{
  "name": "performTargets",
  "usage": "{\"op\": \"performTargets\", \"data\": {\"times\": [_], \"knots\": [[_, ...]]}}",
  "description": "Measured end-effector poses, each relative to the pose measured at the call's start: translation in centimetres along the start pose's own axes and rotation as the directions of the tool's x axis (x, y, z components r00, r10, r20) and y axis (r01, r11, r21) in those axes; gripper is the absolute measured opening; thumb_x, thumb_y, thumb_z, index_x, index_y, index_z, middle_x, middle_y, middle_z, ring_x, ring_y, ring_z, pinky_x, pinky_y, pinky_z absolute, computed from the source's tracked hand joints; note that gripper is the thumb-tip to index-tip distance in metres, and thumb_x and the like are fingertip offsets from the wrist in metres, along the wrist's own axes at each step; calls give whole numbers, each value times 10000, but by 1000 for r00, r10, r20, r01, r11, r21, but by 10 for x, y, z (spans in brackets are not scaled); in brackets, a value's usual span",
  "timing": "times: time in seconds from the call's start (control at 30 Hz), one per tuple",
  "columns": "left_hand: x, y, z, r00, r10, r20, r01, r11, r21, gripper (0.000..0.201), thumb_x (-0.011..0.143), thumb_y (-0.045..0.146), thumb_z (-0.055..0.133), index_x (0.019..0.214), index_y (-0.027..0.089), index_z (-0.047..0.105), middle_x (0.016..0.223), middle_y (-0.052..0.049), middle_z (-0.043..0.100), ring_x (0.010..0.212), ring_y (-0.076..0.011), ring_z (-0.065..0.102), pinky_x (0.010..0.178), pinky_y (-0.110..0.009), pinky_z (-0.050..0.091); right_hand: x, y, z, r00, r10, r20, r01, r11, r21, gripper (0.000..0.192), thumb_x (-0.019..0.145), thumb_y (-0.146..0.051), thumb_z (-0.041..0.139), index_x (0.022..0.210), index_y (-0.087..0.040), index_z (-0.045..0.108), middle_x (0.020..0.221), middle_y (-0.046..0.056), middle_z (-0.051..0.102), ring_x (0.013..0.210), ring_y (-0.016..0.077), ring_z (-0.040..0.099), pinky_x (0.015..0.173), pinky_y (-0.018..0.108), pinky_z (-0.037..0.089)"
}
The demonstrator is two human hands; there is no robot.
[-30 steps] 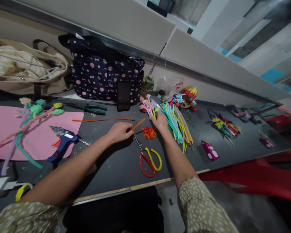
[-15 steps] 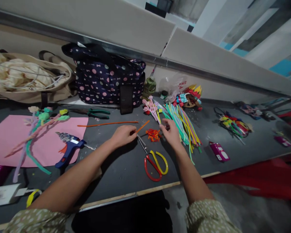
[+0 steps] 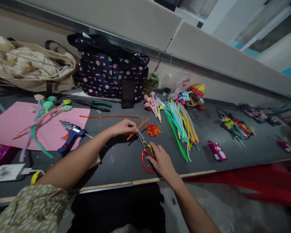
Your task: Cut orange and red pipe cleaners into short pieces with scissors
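My left hand [image 3: 125, 127] is pinched shut at the middle of a short orange pipe cleaner [image 3: 143, 122], whose two ends show on either side of the fingertips. The tip of the scissors [image 3: 142, 139] reaches those fingertips; whether it touches them is hard to see. My right hand [image 3: 162, 160] is closed on the scissors' handles, one loop red and the other yellow, the yellow one largely covered. Just beyond the blades lies a small heap of cut orange pieces [image 3: 153, 130]. A longer orange pipe cleaner [image 3: 109, 116] stretches across the table behind my left hand.
Left, pipe-cleaner flowers [image 3: 45, 111] and a blue glue gun [image 3: 72, 137] lie on pink paper [image 3: 9, 129]. Pliers [image 3: 100, 105], a phone [image 3: 128, 94] and a dark patterned bag [image 3: 106, 74] are behind. Coloured pipe cleaners [image 3: 181, 123] and a purple box [image 3: 217, 151] are right.
My right hand has come down from beside the orange pieces and taken hold of the scissors' handles. More of the short pipe cleaner now shows below my left fingers.
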State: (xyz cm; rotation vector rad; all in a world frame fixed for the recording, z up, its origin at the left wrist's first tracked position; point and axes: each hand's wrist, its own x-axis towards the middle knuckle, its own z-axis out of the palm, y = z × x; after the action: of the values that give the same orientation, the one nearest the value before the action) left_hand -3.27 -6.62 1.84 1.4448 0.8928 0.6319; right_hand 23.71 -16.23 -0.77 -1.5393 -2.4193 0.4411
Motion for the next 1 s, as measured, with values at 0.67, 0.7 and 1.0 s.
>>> {"op": "performTargets", "data": {"times": [0.67,0.7,1.0], "knots": [[-3,5,-1,998,66,7,-65,990,-125,309,745,379,690,602,136,563,529,33,494,454,-59,419,469,-194,323,7,-14,-29,927,212,309,-312,-24,950,426,665,-242,761,1083,-201,686,809,22,556,594,107,491,350,166,389],[-3,5,-1,998,65,13,-63,990,-126,318,743,384,690,597,136,555,526,35,490,452,-58,417,468,-192,322,7,-13,-30,932,215,291,-296,-9,955,433,666,-216,747,1093,-195,680,820,25,563,655,129,543,402,184,452],[-1,2,-1,997,57,46,-53,995,-90,296,755,354,648,584,147,522,516,38,453,455,-57,370,473,-196,287,-5,5,-75,935,184,303,-338,209,918,524,734,-297,699,1238,-224,574,1053,94,647,781,222,662,585,339,551]]}}
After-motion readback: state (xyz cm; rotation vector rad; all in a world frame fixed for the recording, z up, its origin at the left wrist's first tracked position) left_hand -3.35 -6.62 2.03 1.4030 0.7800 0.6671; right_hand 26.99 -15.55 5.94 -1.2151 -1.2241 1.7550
